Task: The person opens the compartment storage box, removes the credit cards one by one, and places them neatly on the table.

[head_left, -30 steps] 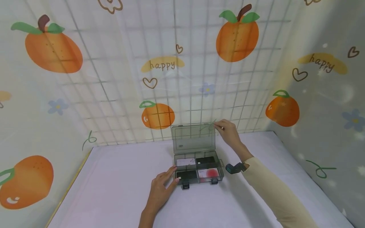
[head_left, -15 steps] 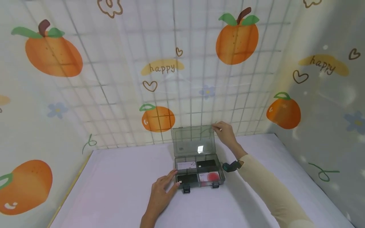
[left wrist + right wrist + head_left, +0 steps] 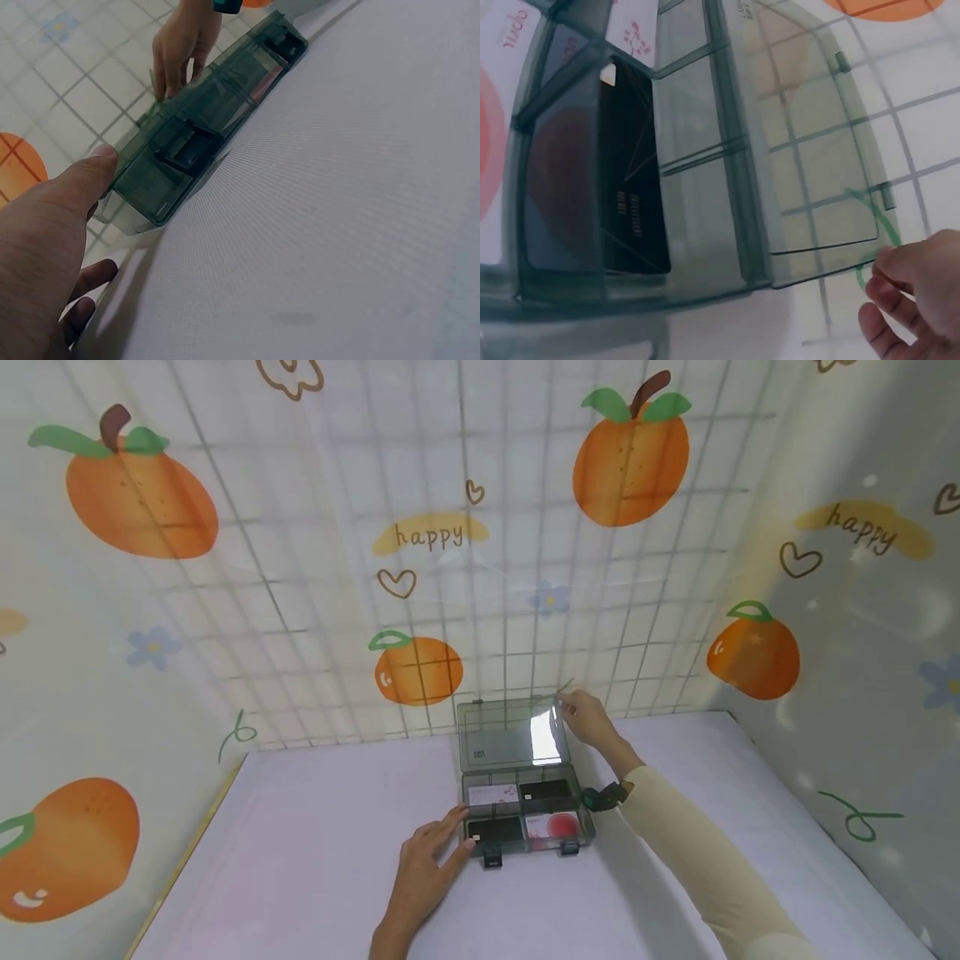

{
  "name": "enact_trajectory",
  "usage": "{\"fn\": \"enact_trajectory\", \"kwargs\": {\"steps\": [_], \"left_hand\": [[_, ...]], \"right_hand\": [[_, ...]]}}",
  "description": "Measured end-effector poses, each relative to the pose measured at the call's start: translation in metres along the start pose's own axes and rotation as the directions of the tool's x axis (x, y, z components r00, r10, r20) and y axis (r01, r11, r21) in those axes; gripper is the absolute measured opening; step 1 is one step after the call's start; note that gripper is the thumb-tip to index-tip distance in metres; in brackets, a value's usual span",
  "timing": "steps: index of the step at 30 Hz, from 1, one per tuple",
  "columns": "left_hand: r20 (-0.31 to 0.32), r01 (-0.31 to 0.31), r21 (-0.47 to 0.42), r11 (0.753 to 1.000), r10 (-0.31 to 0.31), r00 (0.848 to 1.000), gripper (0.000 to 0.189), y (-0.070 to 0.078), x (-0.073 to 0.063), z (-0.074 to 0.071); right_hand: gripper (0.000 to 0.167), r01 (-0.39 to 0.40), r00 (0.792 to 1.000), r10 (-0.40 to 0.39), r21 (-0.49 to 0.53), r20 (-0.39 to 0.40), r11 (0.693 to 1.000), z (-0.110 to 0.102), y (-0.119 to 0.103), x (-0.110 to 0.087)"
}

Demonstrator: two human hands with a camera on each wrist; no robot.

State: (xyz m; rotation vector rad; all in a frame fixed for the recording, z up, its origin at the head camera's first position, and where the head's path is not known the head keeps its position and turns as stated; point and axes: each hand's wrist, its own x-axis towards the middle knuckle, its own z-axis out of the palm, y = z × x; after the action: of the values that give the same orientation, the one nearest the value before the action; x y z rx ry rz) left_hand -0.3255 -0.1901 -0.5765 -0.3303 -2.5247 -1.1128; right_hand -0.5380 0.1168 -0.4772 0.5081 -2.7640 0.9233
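A translucent grey-green compartment box (image 3: 531,847) stands on the table with its hinged lid (image 3: 495,735) raised. Flat cards lie in its compartments: a white card (image 3: 492,794) and a black card (image 3: 546,790) behind, another black card (image 3: 495,829) and a white card with a red circle (image 3: 558,825) in front. My left hand (image 3: 423,868) holds the box's left end, thumb at the front corner (image 3: 142,187) and index finger along the side. With thumb and index finger, my right hand (image 3: 588,718) pinches the lid's upper right corner, close up in the right wrist view.
Two dark latches, left (image 3: 492,858) and right (image 3: 570,847), hang at the box's front. Behind the white tabletop (image 3: 300,852) rises a curtain (image 3: 525,552) printed with oranges, over a wire grid. A dark strapped device (image 3: 603,797) sits on the right wrist.
The right hand has moved slightly left and down with the lid corner, and the lid leans a little further forward. A bright reflection has appeared and grown on the lid. The left hand stays put.
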Motion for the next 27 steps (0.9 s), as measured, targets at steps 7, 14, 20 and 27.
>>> {"fn": "enact_trajectory", "kwargs": {"steps": [7,14,20,27], "left_hand": [[-0.006,-0.034,-0.007,0.999,0.034,0.999,0.051,0.001,0.001,0.000],[-0.017,-0.037,-0.005,0.999,0.037,0.999,0.050,0.002,0.002,-0.003],[-0.002,-0.017,-0.008,1.000,0.017,1.000,0.050,0.004,0.001,-0.004],[-0.003,-0.007,-0.005,1.000,0.007,1.000,0.051,0.004,0.001,-0.003]], "right_hand": [[0.040,-0.039,0.991,0.044,-0.044,0.123,0.998,-0.001,0.000,-0.003],[0.008,0.066,0.981,-0.046,-0.103,0.188,0.992,-0.003,-0.002,-0.002],[0.025,0.072,0.983,-0.049,-0.120,0.179,0.990,-0.005,-0.002,-0.013],[0.029,0.071,0.987,-0.056,-0.095,0.148,0.993,-0.007,0.007,-0.029]]}}
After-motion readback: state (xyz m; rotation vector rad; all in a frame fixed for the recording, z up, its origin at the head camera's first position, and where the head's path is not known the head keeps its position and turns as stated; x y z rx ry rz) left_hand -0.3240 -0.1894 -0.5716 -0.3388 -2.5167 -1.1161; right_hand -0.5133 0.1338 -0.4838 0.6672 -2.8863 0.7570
